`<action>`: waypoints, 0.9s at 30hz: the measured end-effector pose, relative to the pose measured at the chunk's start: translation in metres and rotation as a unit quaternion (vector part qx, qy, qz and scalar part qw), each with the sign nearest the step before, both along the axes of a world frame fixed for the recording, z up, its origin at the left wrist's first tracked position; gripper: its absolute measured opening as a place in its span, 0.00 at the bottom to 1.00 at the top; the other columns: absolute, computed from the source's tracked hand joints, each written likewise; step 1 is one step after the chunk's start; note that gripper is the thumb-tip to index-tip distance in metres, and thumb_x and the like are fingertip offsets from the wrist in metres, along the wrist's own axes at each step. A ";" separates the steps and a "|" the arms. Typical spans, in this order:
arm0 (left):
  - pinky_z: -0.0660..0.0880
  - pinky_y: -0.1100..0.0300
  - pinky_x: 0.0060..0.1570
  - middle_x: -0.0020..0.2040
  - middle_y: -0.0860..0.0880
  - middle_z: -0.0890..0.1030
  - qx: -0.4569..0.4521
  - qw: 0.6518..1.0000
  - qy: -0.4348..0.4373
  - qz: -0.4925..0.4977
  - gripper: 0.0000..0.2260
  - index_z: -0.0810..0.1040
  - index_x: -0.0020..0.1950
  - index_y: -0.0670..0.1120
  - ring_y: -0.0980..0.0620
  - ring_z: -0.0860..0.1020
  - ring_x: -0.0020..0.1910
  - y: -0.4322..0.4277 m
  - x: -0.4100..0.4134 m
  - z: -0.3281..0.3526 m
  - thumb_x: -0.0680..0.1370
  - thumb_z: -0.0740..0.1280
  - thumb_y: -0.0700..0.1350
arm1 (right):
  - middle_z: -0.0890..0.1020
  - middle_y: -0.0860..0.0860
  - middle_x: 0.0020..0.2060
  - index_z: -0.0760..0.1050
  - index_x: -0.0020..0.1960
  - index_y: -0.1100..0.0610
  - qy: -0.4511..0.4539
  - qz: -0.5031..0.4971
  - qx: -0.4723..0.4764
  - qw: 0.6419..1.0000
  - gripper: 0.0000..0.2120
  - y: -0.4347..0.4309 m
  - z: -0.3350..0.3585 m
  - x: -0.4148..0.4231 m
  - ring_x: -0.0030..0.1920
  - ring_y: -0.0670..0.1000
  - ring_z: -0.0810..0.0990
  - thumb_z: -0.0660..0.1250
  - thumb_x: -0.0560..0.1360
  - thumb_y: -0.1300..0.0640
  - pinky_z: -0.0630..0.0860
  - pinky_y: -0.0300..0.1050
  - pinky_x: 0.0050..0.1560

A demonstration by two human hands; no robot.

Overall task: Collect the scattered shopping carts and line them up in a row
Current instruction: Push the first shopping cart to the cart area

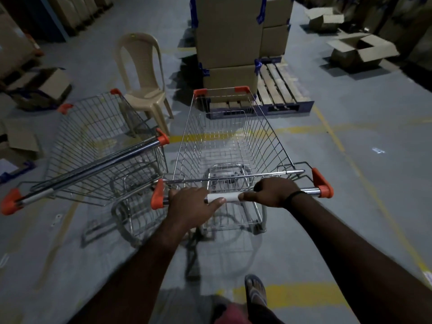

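Now the left hand and right hand curl fingers round the cart handle.

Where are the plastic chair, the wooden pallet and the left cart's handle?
plastic chair (145, 94), head view, on its seat.
wooden pallet (278, 87), head view, on its top slats.
left cart's handle (93, 169), head view, middle of the bar.

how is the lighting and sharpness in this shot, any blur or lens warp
Head view: dim overall, darkest at the edges and corners; the wide-angle lens bends the yellow floor lines; the left hand and right hand gripping the near cart's handle look sharp; the cart's lower frame looks smeared, likely motion blur.
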State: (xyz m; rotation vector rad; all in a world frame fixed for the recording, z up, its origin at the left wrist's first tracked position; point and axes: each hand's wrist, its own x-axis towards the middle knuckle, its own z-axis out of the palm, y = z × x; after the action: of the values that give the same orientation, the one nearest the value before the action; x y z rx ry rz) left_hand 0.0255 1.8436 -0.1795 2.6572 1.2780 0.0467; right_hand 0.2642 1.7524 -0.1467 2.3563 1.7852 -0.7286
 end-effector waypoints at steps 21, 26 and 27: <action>0.58 0.51 0.46 0.47 0.56 0.79 0.003 0.983 0.016 -0.185 0.36 0.79 0.45 0.53 0.50 0.72 0.52 0.014 -0.005 -0.001 0.66 0.47 0.80 | 0.77 0.51 0.24 0.81 0.40 0.62 0.232 -0.232 -0.031 0.944 0.38 -0.084 0.001 -0.057 0.22 0.52 0.72 0.64 0.70 0.24 0.73 0.43 0.31; 0.67 0.50 0.51 0.41 0.56 0.79 -0.011 0.976 0.000 -0.218 0.42 0.80 0.41 0.52 0.50 0.76 0.49 0.000 0.012 -0.002 0.68 0.39 0.82 | 0.78 0.51 0.25 0.81 0.41 0.62 0.231 -0.268 -0.009 0.935 0.39 -0.119 -0.001 -0.067 0.21 0.51 0.72 0.62 0.70 0.24 0.73 0.40 0.29; 0.69 0.49 0.52 0.39 0.55 0.79 -0.021 0.975 -0.006 -0.221 0.41 0.79 0.39 0.52 0.50 0.76 0.48 -0.005 0.014 0.000 0.69 0.38 0.81 | 0.78 0.51 0.25 0.81 0.39 0.61 0.231 -0.275 -0.004 0.933 0.38 -0.126 -0.002 -0.069 0.21 0.51 0.72 0.62 0.70 0.24 0.73 0.41 0.30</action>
State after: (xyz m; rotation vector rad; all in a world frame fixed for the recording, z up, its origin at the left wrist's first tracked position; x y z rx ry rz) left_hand 0.0399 1.8383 -0.1794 2.8308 0.6483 -0.0289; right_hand 0.1954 1.6267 -0.1486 2.8850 1.2011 -1.4573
